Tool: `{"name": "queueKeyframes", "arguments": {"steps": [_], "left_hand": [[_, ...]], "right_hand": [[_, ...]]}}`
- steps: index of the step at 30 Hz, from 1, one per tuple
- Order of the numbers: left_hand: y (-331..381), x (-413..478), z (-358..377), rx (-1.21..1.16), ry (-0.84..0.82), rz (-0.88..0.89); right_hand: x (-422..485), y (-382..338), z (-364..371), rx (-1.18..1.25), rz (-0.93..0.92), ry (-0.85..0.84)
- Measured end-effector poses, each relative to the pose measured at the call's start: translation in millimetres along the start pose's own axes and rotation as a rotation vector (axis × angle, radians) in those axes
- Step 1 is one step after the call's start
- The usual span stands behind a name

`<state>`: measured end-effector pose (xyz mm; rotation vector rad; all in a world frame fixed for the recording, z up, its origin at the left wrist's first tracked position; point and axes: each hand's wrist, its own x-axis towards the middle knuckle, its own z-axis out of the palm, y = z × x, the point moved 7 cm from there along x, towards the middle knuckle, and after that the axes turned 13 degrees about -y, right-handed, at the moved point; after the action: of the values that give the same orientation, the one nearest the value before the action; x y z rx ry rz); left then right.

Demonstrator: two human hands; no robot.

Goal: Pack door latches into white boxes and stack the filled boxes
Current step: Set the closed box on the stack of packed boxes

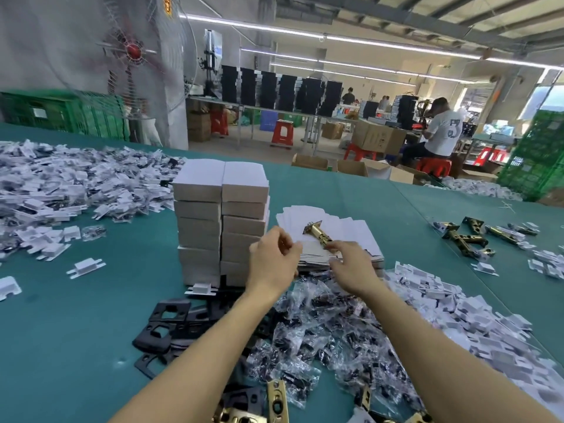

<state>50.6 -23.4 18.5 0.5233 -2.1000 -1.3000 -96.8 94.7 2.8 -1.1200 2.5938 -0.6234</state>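
Observation:
A brass door latch (319,234) lies on a pile of flat white box blanks (354,232) in the middle of the green table. My right hand (351,265) pinches the near end of that latch. My left hand (273,259) sits at the left edge of the pile, its curled fingers on the top blank's corner. Two tall stacks of filled white boxes (221,222) stand side by side just left of the hands. More brass latches (468,236) lie at the far right, and others (276,406) at the bottom edge.
Bagged screw packs (329,334) are heaped under my forearms. Black strike plates (166,326) lie to their left. White plastic inserts (61,184) pile up at far left and at the right (476,319). A fan (134,51) stands behind; seated workers are beyond the table.

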Motion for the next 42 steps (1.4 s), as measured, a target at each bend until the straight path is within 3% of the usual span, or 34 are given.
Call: {"name": "queueKeyframes", "arguments": {"steps": [3, 6, 8, 11, 14, 23, 28, 32, 38, 42], "left_hand": [[-5.2, 19.8, 22.3, 0.306, -0.231, -0.024], [-5.2, 40.2, 43.5, 0.514, -0.325, -0.016], [-5.6, 54.4, 55.8, 0.606, -0.336, -0.042], [-14.1, 68.8, 70.3, 0.658, -0.360, -0.125], [-24.5, 75.3, 79.6, 0.757, -0.374, -0.135], [-21.2, 82.9, 85.3, 0.984, -0.371, 0.045], [-6.5, 74.4, 90.0, 1.137, -0.365, 0.197], [-4.1, 71.7, 83.2, 1.007, -0.207, 0.160], [-9.2, 67.0, 56.5, 0.582, 0.035, -0.021], [-13.8, 65.2, 52.0, 0.446, 0.086, -0.090]], "right_hand": [[27.3, 4.1, 2.6, -0.254, 0.047, -0.044], [44.2, 7.7, 9.9, -0.350, 0.079, -0.143], [47.0, 6.3, 11.1, -0.364, 0.054, -0.117], [43.8, 5.8, 4.6, -0.258, 0.023, 0.021], [38.7, 15.0, -1.5, -0.060, 0.050, 0.055], [29.2, 43.4, -11.1, 0.571, 0.170, 0.311], [23.1, 44.1, -14.5, 0.656, 0.188, 0.414], [29.5, 32.2, -17.8, 0.508, 0.165, 0.369], [36.8, 19.0, -12.1, 0.350, 0.167, 0.326], [38.3, 1.2, -13.5, 0.078, 0.049, 0.355]]}}
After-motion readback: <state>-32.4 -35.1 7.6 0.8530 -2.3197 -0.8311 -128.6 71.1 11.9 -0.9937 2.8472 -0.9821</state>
